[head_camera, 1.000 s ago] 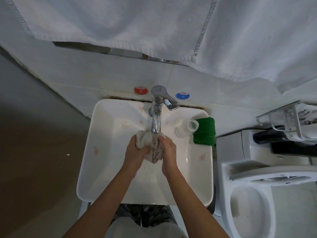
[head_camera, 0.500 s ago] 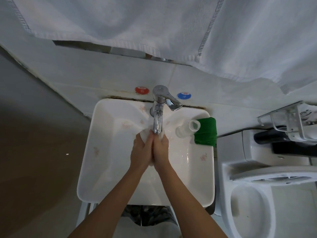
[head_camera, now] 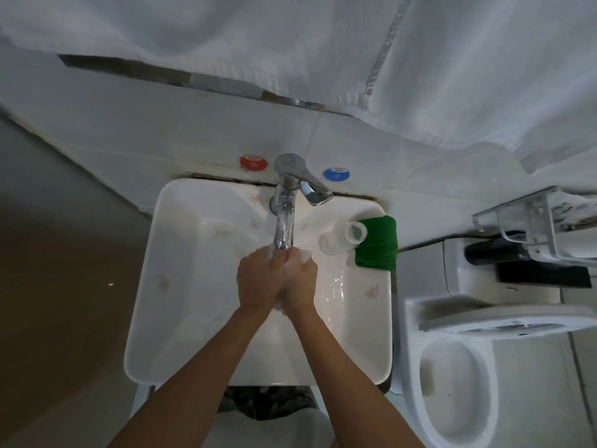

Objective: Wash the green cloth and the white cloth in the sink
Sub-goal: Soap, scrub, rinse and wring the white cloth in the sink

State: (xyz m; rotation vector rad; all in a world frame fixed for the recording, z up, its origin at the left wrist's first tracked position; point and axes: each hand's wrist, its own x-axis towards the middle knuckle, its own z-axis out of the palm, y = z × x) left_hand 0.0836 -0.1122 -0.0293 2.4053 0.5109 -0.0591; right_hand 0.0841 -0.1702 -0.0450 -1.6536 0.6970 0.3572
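white cloth [head_camera: 303, 254] is almost all hidden, squeezed between the two hands directly under the tap spout [head_camera: 284, 232]; only a bit of pale fabric shows past the fingertips on the far side and a sliver at the heels of the palms. left hand [head_camera: 258, 279] and right hand [head_camera: 298, 282] are pressed together palm to palm, fingers pointing away toward the wall, both clamped on the cloth. water looks to be running onto the knuckles, wet sheen on the basin to the right.

sink [head_camera: 181, 286] is a white rectangular basin, hands about mid-basin, slightly toward the back. green cloth [head_camera: 378, 242] sits folded on the right back corner of the rim, part draped inward, long axis running front to back. a clear plastic cup [head_camera: 350, 236] lies tipped just beside it on the left, touching or nearly so, can't tell which.

key relation: green cloth lies to the right and a bit farther back from the hands, so the right hand is the nearer one; the cup is between that hand and the cloth. judgement: still on the white cloth step, green one not yet washed, roughly first half. a reach from the front edge of the cloth would avoid knocking the cup.
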